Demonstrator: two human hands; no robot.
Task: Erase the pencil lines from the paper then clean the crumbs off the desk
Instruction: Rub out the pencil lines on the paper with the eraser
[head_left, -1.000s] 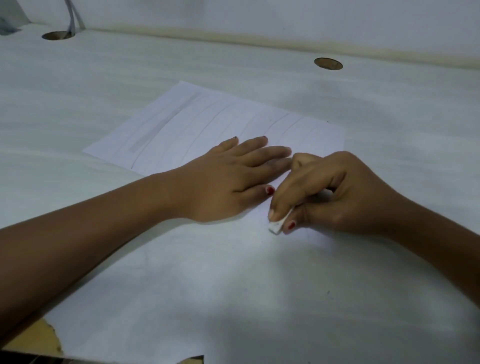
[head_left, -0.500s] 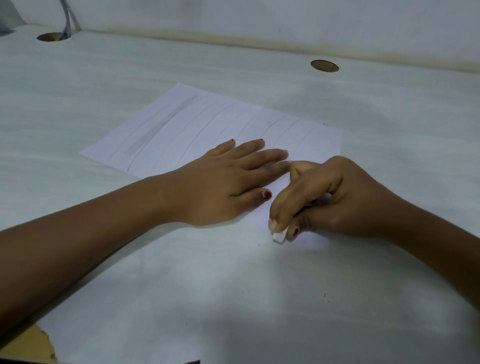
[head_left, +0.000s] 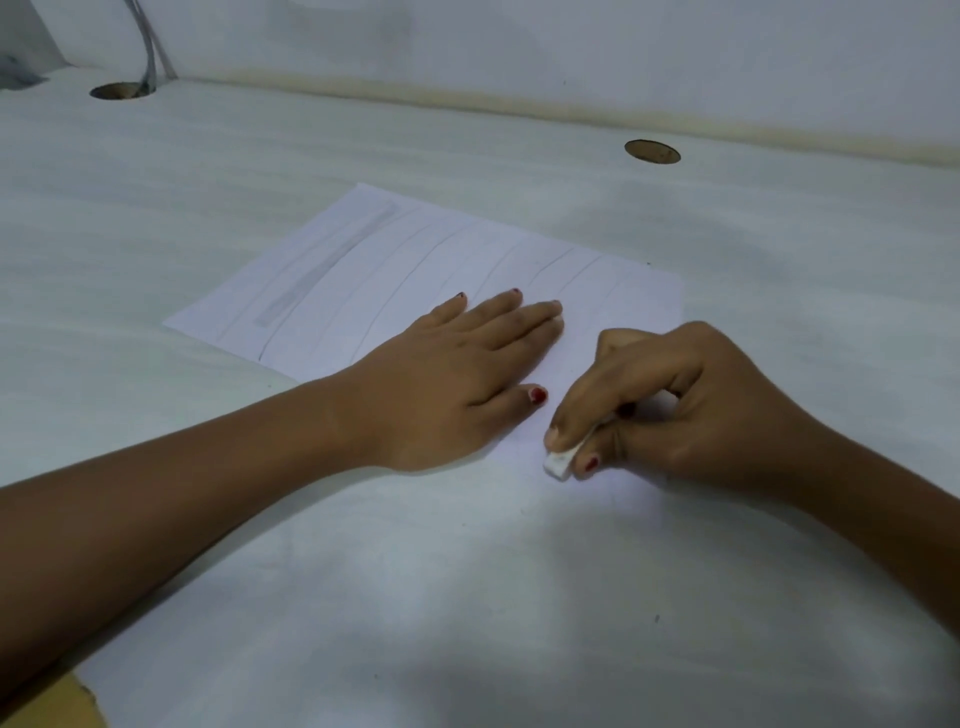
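White desk (head_left: 467, 597) carries the paper (head_left: 395, 270), its pencil lines mostly unerased. My left hand (head_left: 447, 384) lies flat, pinning it; my right hand (head_left: 691, 410) pinches the eraser (head_left: 560, 461) at the near edge. A hard stroke could, I judge, buckle that unpinned edge.

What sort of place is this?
Probably an office or study desk: a pale desktop with round cable holes, cables rising from the far-left one, and a pencil-lined paper on it.
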